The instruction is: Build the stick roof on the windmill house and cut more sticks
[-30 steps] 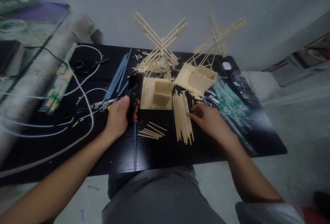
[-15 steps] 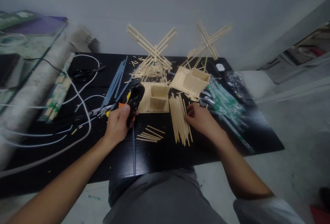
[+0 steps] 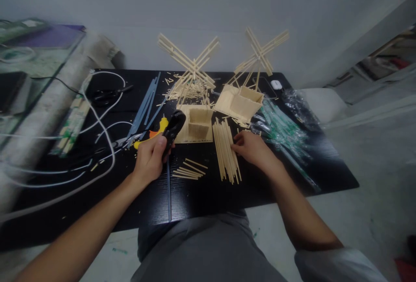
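My left hand [image 3: 150, 157] is closed around a black hand tool [image 3: 173, 129] with a rounded head; its exact kind is hard to make out. Behind that hand lies a yellow glue gun [image 3: 159, 132] with an orange part. At the right edge of a bundle of thin wooden sticks [image 3: 225, 150], my right hand [image 3: 248, 145] has its thumb and fingers pinched together on a stick. Several short sticks [image 3: 189, 170] lie between the hands. Just beyond stands a wooden windmill model [image 3: 195, 137] on a flat base, with an open box and crossed blades.
A second windmill model [image 3: 238, 100] stands at the back right. Plastic-wrapped green packets [image 3: 286, 128] lie to the right. Blue-grey strips [image 3: 144, 104], black scissors [image 3: 107, 95] and a looping white cable [image 3: 105, 132] occupy the left. Stick offcuts [image 3: 191, 89] are scattered behind the first model.
My left hand and the black tool have shifted slightly right and down, showing more of the yellow glue gun. A stick beside my right fingers now lies closer to the bundle.
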`<state>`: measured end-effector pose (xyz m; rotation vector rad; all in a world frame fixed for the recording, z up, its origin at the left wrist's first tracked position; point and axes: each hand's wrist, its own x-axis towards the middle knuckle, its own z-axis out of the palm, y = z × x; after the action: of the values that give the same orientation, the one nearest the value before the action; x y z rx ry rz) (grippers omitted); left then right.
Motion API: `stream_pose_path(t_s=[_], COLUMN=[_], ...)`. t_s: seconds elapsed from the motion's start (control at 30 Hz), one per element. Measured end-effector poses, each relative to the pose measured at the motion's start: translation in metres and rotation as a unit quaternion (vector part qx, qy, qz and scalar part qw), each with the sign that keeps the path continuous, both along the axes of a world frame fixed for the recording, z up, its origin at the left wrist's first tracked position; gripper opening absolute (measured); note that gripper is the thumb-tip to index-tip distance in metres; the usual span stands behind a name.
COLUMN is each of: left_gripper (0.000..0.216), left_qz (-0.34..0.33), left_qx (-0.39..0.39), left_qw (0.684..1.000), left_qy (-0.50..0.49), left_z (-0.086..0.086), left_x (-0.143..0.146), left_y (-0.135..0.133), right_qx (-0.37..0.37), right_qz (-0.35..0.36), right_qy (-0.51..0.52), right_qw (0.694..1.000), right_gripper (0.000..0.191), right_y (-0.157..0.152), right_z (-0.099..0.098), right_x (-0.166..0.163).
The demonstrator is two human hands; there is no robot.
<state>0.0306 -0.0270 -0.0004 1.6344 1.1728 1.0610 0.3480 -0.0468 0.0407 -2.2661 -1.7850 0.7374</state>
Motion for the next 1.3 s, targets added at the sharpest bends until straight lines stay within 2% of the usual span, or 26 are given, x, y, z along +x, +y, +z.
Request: stream_pose_path(t_s=[0.27,0.4,0.63,0.87,1.3], left_gripper=[0.057,0.056,0.057,0.056,0.056], left_qz=[-0.004,-0.002,-0.003,-0.006,-0.009], left_qx=[0.005,0.007,0.013,0.021,0.035], left_qw=[1.0,1.0,1.0,0.999,0.998], left_qy=[0.012,0.018,0.025,0.032,0.051], left_z=[0.003,0.001,-0.001,0.002,0.007], left_x=[0.001,0.001,0.0,0.0,0.002], left_y=[-0.001,-0.001,0.0,0.0,-0.001], right_qx=[-0.028,-0.054,-0.067,-0.062,-0.016], right_qz=[-0.007,-0.013,-0.028,-0.017,0.024], right_qy=[0.037,0.066,0.075,0.053,-0.065], right_qw=[0.999,0.996,0.995,0.996,0.997], right_gripper=[0.004,0.011,0.012,0.012,0.022], right_y=[0.001,0.001,0.002,0.002,0.002], right_z=[-0.001,0.0,-0.003,-0.001,0.006], right_x=[0.002,0.003,0.004,0.002,-0.013])
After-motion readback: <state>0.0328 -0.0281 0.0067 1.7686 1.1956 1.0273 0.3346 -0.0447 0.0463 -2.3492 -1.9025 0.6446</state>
